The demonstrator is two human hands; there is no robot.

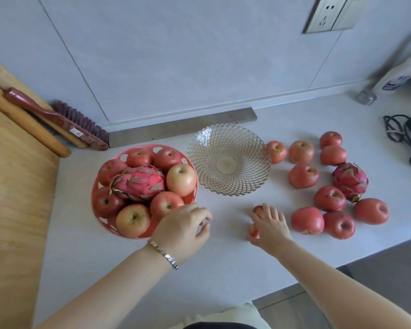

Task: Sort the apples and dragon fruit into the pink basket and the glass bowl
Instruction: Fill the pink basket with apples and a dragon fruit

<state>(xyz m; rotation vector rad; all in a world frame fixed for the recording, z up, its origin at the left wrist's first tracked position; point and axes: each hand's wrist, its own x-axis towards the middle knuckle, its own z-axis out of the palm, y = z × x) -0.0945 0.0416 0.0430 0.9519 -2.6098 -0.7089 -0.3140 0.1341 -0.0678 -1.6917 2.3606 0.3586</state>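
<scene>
Lower centre, the right grip (269, 223) holds an apple (254, 230) on the tabletop (223, 269); the left grip (183, 225), loosely curled, holds nothing beside the pink basket (142, 146).

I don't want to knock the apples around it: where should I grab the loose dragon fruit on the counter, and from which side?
Take the dragon fruit round its thick middle, coming down from above, with fingers reaching its right side, where the counter is bare. An apple crowds its lower left, and its leafy scales would probably slip or tear if pinched.
</scene>
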